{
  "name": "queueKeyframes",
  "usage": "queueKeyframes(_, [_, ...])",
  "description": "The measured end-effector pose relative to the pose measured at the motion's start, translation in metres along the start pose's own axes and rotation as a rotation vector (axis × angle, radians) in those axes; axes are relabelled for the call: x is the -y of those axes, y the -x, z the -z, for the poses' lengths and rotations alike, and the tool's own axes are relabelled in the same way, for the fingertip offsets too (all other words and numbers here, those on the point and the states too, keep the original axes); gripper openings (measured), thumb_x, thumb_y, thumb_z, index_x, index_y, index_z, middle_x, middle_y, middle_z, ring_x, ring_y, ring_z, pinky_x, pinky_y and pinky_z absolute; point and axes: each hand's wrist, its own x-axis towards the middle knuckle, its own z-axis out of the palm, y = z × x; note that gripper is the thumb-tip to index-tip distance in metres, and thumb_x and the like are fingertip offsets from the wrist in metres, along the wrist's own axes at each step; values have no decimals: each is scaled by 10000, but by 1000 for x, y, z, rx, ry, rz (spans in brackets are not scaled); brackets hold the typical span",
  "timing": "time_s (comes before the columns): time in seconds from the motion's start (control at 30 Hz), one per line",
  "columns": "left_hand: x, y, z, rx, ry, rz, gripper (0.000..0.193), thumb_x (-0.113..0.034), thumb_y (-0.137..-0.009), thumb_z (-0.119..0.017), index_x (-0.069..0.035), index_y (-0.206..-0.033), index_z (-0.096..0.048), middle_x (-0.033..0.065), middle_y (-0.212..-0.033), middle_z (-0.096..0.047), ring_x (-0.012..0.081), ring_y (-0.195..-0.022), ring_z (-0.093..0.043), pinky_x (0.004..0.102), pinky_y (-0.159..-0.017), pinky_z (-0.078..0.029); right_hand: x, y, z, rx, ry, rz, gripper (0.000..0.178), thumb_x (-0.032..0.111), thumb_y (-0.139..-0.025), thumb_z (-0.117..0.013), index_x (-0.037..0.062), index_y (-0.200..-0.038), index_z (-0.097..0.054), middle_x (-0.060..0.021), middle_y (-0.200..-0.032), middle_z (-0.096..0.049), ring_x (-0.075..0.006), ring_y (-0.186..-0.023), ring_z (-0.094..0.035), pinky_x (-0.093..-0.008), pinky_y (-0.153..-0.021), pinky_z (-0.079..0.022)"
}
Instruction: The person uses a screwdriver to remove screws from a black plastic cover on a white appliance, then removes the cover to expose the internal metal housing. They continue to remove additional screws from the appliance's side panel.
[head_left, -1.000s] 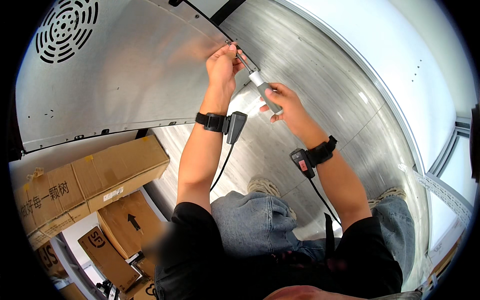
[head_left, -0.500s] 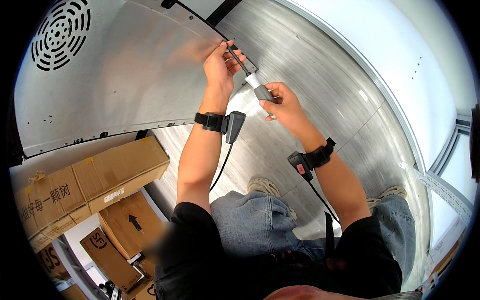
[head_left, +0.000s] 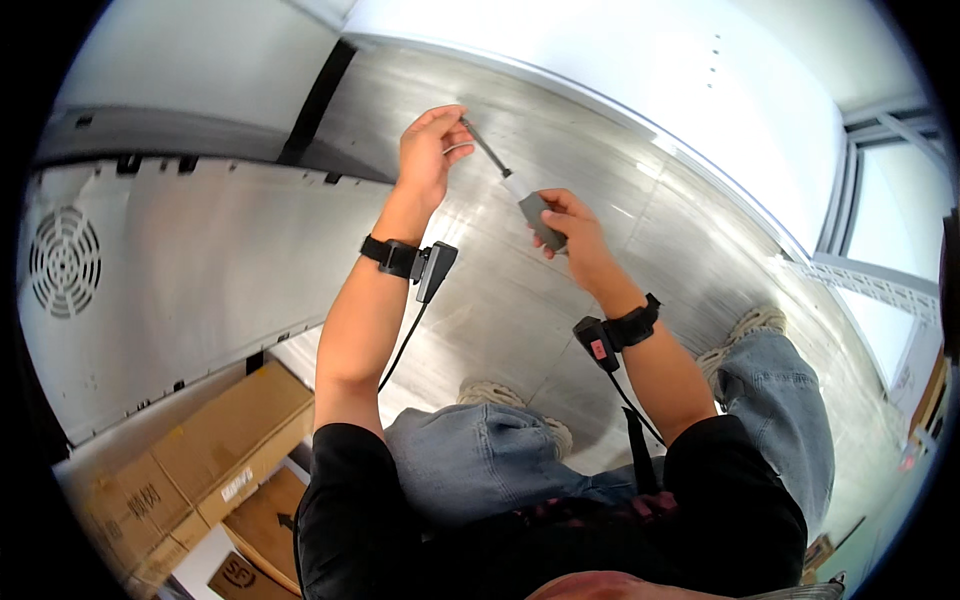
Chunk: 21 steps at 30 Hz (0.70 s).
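Note:
A screwdriver (head_left: 534, 207) with a grey handle, pale collar and dark shaft slants between my hands, above the floor. My right hand (head_left: 578, 238) is wrapped round its handle. At the other end, my left hand (head_left: 428, 150) pinches the shaft's tip between thumb and forefinger, its other fingers loosely curled. Whether a small screw is also held at that tip, I cannot make out. Left of my hands lies a large metal panel (head_left: 210, 270) with a round slotted vent (head_left: 65, 262); neither hand touches it.
Long cardboard boxes (head_left: 190, 470) stand at lower left, below the panel. A white cabinet-like surface (head_left: 600, 60) runs along the far side, and a perforated metal rail (head_left: 870, 277) is at the right. My shoes rest on the grey wood-look floor (head_left: 610, 400).
My hands and the screwdriver have come away from the panel's edge and are now over the floor. The view has turned, placing the panel farther left and lower.

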Motion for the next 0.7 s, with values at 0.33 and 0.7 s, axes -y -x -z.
queueKeyframes(0.33, [29, -48, -206, 448, -265, 80, 176, -187, -888, -589, -48, -989, -625, 33, -843, -615, 138, -784, -579, 275, -714, -449, 29, 42, 150, -316, -233, 201, 299, 131, -852, -415, 16, -1100, -535, -86, -803, -583, -128, -578, -529, -246, -475, -385])
queueKeyframes(0.7, [82, -90, -315, 304, -824, -492, 136, -159, -814, -652, -60, -883, -714, 48, -795, -679, 139, -706, -608, 268, -655, -485, 22, 55, 218, -513, -352, 246, 292, 156, -848, -349, 32, -1059, -509, -81, -750, -572, -125, -554, -511, -247, -451, -375])
